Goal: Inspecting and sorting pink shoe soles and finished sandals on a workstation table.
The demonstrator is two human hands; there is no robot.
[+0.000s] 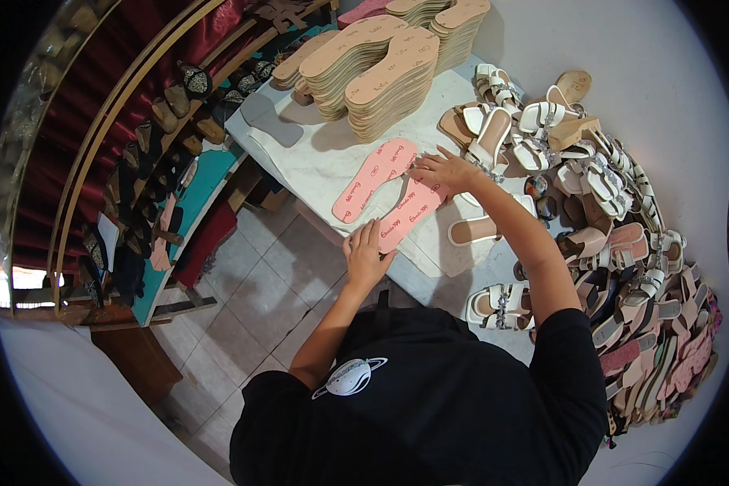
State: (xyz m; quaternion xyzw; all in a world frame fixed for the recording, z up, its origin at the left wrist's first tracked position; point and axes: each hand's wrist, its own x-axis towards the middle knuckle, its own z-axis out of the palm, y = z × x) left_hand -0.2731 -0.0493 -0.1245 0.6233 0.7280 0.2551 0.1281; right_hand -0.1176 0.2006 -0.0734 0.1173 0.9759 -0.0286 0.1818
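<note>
Two pink insoles with red printing lie side by side on the white-covered table. My left hand [366,253] is at the near end of the right-hand insole [406,217], its fingers and thumb bracketing that end. Across the far end of the same insole, my right hand [445,172] lies palm down with the fingers spread, covering part of it. The other pink insole [370,180] rests just to the left, and neither hand holds it. Just right of my right hand lies a white-edged sandal [473,232] with a brown footbed.
Tall stacks of tan insoles [393,81] stand at the table's far side, beside a grey sole-shaped piece [271,120]. White strapped sandals [543,134] crowd the right, with a heap of shoes [648,340] below. A teal-topped shelf [188,223] bears shoes at the left.
</note>
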